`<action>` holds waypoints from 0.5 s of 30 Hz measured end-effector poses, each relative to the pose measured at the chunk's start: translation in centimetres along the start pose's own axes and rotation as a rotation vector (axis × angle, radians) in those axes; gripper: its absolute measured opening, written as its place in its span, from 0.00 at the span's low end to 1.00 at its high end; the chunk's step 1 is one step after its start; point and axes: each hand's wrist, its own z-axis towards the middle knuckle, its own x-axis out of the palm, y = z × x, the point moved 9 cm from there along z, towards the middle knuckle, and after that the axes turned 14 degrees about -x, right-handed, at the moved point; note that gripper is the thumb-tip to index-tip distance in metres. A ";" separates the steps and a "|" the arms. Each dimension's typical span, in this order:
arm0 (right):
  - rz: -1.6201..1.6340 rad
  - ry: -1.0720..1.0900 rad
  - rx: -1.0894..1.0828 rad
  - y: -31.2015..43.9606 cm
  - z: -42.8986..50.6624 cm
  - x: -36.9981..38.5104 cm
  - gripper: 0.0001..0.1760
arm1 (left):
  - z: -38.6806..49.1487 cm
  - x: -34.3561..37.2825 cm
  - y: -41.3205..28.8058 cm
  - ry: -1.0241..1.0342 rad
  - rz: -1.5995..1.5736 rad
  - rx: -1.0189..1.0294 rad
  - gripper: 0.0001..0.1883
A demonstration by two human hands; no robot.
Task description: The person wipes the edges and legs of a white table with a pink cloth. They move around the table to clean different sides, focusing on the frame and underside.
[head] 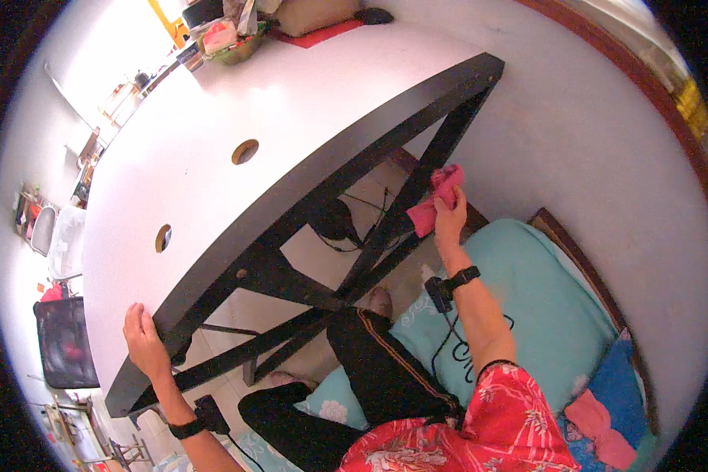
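A pink cloth point(442, 199) is bunched in my right hand point(451, 212). The cloth is pressed against a slanting black bar point(410, 183) of the table's frame, and part of it seems wrapped around the bar. Over at the left end of the table, my left hand point(144, 342) lies across the thick black edge point(307, 206), with its fingers resting flat on the white tabletop point(212, 194). Crossing black legs point(295, 327) meet below that edge, above my knees. Two round holes pierce the tabletop; one hole point(245, 151) is nearer its middle.
A black adapter point(333, 224) with loose cables hangs behind the frame. A green basket of items point(236, 50) stands on the far tabletop. Beneath me is a turquoise padded seat point(525, 295), with another pink cloth point(600, 428) at its right. A white wall point(566, 130) rises close on the right.
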 end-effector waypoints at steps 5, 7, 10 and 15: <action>0.061 0.119 0.275 -6.8 -2.7 4.3 0.31 | 0.0 0.0 0.4 0.018 -0.014 -0.017 0.17; 0.128 0.151 0.259 -7.5 -4.1 5.0 0.31 | 0.0 0.1 0.7 0.030 0.007 -0.003 0.17; 0.377 0.271 0.496 -8.8 -7.1 5.1 0.32 | 0.2 0.0 0.9 0.038 0.024 0.020 0.18; -0.114 0.659 0.396 -8.8 -9.5 3.5 0.28 | 0.0 -1.1 1.5 0.066 -0.033 0.030 0.18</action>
